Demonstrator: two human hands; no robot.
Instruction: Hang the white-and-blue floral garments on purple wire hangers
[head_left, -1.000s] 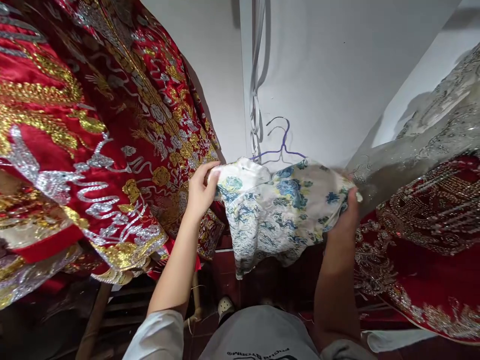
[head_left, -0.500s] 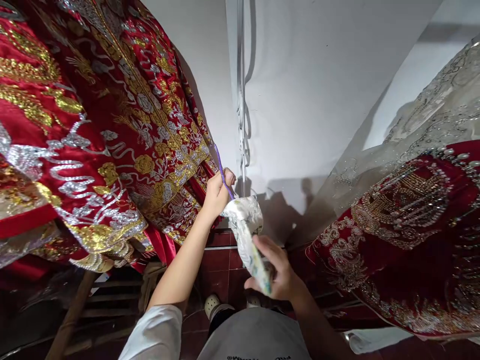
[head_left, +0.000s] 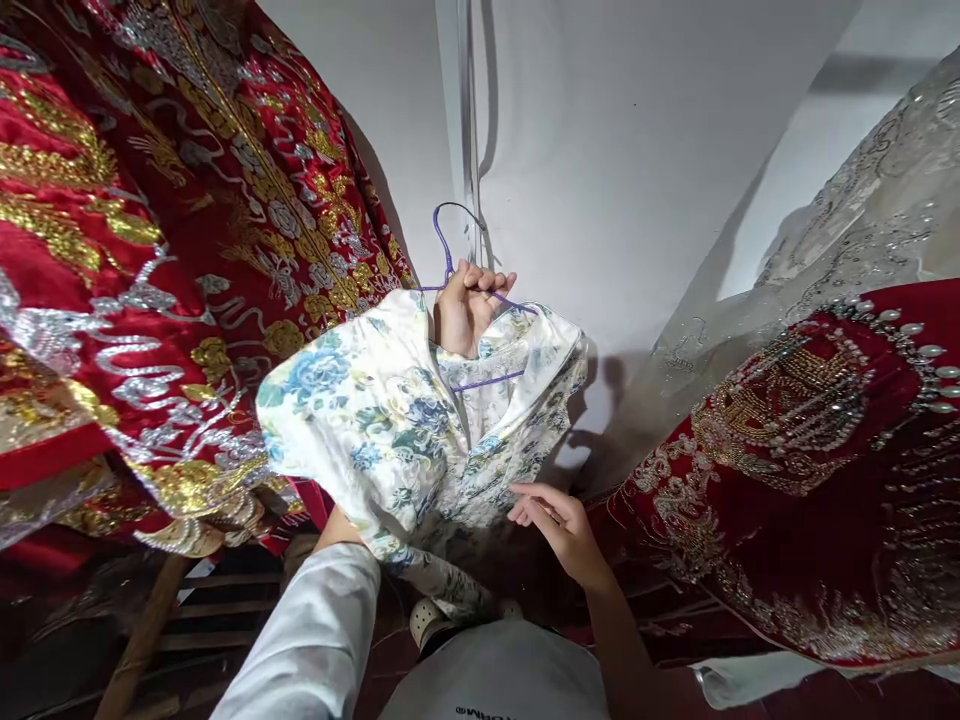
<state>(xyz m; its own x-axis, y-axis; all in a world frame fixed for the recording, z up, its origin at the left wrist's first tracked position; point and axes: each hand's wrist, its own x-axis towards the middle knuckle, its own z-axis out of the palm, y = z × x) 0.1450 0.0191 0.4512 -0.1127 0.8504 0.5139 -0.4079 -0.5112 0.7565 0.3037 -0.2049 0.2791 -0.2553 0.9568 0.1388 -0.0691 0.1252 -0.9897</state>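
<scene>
My left hand [head_left: 472,305] grips a thin purple clothes hanger [head_left: 442,240] just below its hook, fingers curled round the wire. From the hanger hangs a white shirt with blue and green flowers [head_left: 397,420], its neckline open to the front. The hanger's lower bar shows inside the collar. My left forearm is mostly hidden behind the shirt. Near the shirt's lower right front is my right hand [head_left: 561,525], fingers stretched and apart, holding nothing; whether the fingertips touch the cloth I cannot tell.
A red gown with gold and silver embroidery [head_left: 225,200] hangs close on the left. To the right stand a beaded dark red garment [head_left: 787,500] and a sheer sequinned one [head_left: 847,220]. White cables [head_left: 466,110] run down the pale wall [head_left: 600,180]. Wooden slats [head_left: 225,608] lie low left.
The shirt, edge-on and bunched before, is now turned with its front spread toward me. My left hand has risen with the hanger. My right hand has come off the cloth and opened.
</scene>
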